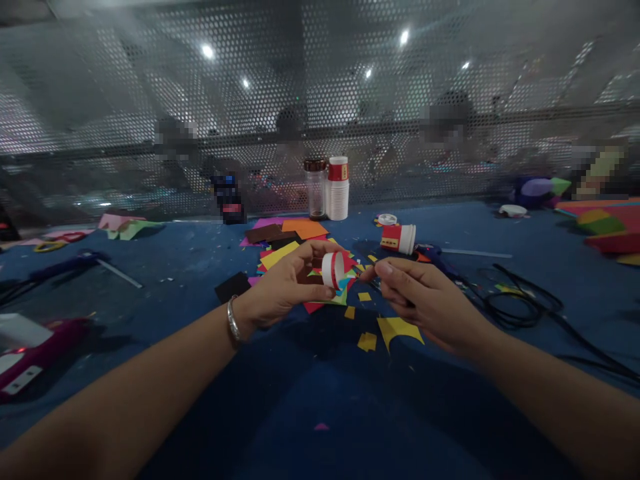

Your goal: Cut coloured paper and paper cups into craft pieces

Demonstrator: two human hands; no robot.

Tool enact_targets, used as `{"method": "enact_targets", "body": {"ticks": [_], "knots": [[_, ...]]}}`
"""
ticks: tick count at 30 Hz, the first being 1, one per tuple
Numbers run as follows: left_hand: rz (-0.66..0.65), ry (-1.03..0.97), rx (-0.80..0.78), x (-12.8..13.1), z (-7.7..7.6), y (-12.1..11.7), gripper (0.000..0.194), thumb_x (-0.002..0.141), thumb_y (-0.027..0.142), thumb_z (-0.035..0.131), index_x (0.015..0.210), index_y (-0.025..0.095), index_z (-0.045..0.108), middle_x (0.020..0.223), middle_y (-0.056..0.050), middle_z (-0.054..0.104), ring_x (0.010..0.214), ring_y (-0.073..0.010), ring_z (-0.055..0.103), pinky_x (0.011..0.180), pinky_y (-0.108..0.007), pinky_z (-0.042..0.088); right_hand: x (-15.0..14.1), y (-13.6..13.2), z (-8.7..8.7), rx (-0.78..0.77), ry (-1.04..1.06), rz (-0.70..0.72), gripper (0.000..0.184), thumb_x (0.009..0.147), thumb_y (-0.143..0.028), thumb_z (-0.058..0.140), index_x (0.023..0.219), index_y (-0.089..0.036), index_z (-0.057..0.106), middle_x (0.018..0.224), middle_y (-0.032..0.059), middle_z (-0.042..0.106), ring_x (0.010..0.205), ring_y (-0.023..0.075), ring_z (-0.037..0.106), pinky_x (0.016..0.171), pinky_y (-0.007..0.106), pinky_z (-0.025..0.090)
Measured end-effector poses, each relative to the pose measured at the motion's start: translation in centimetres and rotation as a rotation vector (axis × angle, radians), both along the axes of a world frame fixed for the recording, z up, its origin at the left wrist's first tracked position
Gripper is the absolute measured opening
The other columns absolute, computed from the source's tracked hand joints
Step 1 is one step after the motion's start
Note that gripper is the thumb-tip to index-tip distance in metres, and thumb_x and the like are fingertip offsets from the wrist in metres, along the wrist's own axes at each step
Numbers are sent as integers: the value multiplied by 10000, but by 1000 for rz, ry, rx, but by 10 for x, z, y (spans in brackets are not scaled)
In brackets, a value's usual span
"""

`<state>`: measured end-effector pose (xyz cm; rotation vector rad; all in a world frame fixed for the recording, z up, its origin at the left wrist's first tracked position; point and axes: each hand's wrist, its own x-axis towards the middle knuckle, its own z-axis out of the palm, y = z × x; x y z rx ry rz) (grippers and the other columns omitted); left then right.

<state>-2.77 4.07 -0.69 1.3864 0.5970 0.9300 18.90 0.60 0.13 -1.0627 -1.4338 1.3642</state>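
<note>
My left hand, with a silver bracelet at the wrist, grips a short white cup piece with a red edge between thumb and fingers. Its round opening faces right, and a small blue paper bit shows at its lower rim. Just to the right, my right hand is closed in a pinch, its fingertips apart from the cup piece. What those fingertips hold is too small to make out. Below lie yellow paper scraps and a pile of coloured paper sheets.
A red and white paper cup lies on its side beyond my right hand. Farther back stand a clear bottle and a cup stack before a perforated metal screen. Black cable coils at right; a purple power strip lies left.
</note>
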Motion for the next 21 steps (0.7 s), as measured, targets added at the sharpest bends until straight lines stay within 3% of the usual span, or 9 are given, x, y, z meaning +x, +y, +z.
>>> {"method": "enact_targets", "body": {"ticks": [4,11,21], "knots": [[62,21,122,0,-6,4,503,677,98,786,1105,252,573,1100,-19,618,940,-155,614,827,-300,507,0,-2,0,-23,-90,53,446,816,-614,629,844,-168,638,556,-97,278,445,46,173,399,231,98],[112,113,270,4,-7,0,441,735,87,720,1114,233,549,1047,-21,619,943,-147,611,799,-274,519,0,-2,1,75,-249,118,431,847,-595,580,815,-169,640,544,-99,245,450,64,173,427,248,136],[168,141,355,2,-11,3,440,754,124,732,1155,232,586,1217,-49,584,1086,-173,579,852,-282,525,1,-1,-1,272,-500,121,381,886,-514,533,767,-172,653,644,-16,473,572,108,399,514,242,295]]}}
